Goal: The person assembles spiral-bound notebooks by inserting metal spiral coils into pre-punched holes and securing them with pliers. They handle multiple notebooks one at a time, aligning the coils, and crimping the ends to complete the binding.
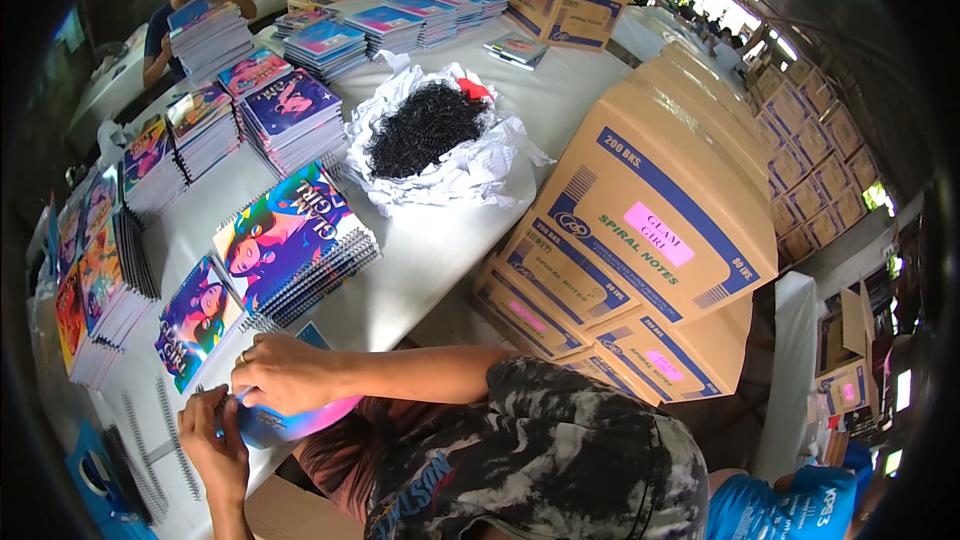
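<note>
Head view: my left hand [215,445] and right hand [285,372] both close their grip on a notebook [290,422] at the bench [430,250] edge, beside loose spiral wires [170,435].

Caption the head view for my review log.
Two hands grip a colourful notebook at a table stacked with notebooks.

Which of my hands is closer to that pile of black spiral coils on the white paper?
Right. Your right hand lies on the notebook at the table edge, on the side toward the black coil pile. Your left hand grips the notebook's near end, farther away.
</note>
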Tool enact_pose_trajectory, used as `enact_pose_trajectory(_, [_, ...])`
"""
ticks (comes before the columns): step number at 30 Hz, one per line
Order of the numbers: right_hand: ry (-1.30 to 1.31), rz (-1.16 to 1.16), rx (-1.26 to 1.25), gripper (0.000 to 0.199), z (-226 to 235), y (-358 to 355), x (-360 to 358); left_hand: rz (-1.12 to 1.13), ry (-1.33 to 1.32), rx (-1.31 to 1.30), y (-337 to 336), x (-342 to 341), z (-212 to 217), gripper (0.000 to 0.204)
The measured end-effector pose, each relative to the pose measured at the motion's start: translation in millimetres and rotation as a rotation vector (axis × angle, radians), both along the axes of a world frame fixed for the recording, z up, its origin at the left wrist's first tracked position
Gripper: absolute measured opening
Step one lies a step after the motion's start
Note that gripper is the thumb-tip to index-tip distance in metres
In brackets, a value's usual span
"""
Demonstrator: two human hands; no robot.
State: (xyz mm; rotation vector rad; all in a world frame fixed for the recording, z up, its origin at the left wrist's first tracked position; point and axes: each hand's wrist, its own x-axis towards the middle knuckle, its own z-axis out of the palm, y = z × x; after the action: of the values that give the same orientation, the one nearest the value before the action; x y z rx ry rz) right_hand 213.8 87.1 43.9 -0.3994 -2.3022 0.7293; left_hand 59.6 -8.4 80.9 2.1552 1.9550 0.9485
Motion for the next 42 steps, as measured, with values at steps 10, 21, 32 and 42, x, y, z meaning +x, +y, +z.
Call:
enact_pose_trajectory(10, [0.03, -0.031, 0.133, 0.013, -8, -6, 2, 0.013, 0.195, -0.07, -3, -1, 17, 0.017])
enact_pose_trajectory(21, [-0.025, 0.07, -0.034, 0.015, 14, -2, 4, -0.084, -0.037, -0.183, -19, -16, 15, 0.019])
enact_pose_trajectory(32, [-0.001, 0.118, -0.26, 0.02, 11, 7, -1, -0.015, -0.547, -0.55, -4, -26, 11, 0.031])
enact_pose_trajectory(42, [-0.084, 0.11, -0.336, 0.017, 20, 7, -3, -0.124, -0.682, -0.531, -5, -33, 5, 0.029])
